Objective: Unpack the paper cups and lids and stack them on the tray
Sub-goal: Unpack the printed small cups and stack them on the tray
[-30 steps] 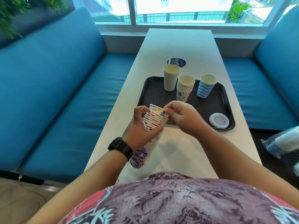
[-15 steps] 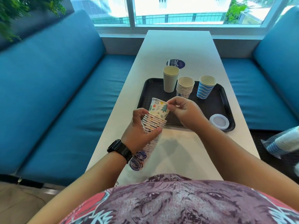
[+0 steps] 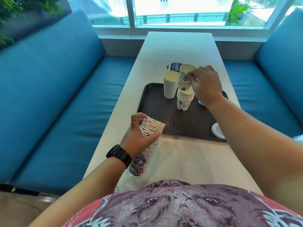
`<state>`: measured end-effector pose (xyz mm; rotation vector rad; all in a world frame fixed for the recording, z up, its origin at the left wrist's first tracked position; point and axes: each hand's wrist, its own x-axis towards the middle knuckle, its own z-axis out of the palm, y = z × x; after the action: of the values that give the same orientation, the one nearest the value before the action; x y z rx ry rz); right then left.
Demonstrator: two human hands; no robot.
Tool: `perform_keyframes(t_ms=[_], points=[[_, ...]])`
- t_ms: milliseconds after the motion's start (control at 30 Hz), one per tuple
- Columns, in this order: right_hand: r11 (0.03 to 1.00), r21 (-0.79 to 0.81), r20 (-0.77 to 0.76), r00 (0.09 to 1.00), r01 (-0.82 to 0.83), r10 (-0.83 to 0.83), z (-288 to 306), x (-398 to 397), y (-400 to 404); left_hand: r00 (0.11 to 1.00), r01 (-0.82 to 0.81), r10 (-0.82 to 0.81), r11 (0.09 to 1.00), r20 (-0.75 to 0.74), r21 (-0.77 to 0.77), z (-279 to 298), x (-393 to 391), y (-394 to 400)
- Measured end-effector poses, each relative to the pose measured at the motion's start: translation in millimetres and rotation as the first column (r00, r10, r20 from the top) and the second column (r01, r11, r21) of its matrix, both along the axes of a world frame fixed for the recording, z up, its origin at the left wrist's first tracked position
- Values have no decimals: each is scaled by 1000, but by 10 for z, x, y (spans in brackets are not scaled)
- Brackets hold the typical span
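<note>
A black tray (image 3: 164, 112) lies on the white table. My right hand (image 3: 205, 84) holds one patterned paper cup (image 3: 184, 78) by its rim, tilted, just above the stack of patterned cups (image 3: 184, 99) standing on the tray. A tall plain white cup (image 3: 170, 84) stands to the left of that stack. My left hand (image 3: 139, 136) grips a sleeve of nested patterned cups (image 3: 152, 128) still partly in its clear plastic wrapper (image 3: 137, 166), held over the table's near left part. A white lid (image 3: 216, 132) lies at the tray's near right corner, partly behind my right arm.
A dark round sticker (image 3: 173, 67) sits on the table beyond the tray. Blue sofas flank the table: the left sofa (image 3: 57, 104) and the right sofa (image 3: 278, 79). A window runs along the far end. The blue striped cup is hidden behind my right hand.
My right hand pulled one cup off the sleeve in my left hand and carried it forward over the tray to just above the patterned stack. My left hand stayed holding the sleeve.
</note>
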<state>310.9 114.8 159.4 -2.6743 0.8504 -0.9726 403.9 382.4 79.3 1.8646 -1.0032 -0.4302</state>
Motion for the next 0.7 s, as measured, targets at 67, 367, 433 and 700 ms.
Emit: perform_keyframes(t_ms=[67,367,433,700], points=[[998,-60,-80,996,22,-26,-48,46,-99,1000,-7,7,1000,2,4,3,32,-29],[1000,-17,-258,966,-23,18,-496,37,-152,999,5,-3,999,-47,47,-49,107,-142],[1000,17,-274,962,-15,19,-589,33,-153,999,8,-6,999,-48,45,-77,110,-171],[992,122,-135,989,-41,57,-668,-2,-59,998,23,-21,999,-53,48,-86,100,-197]])
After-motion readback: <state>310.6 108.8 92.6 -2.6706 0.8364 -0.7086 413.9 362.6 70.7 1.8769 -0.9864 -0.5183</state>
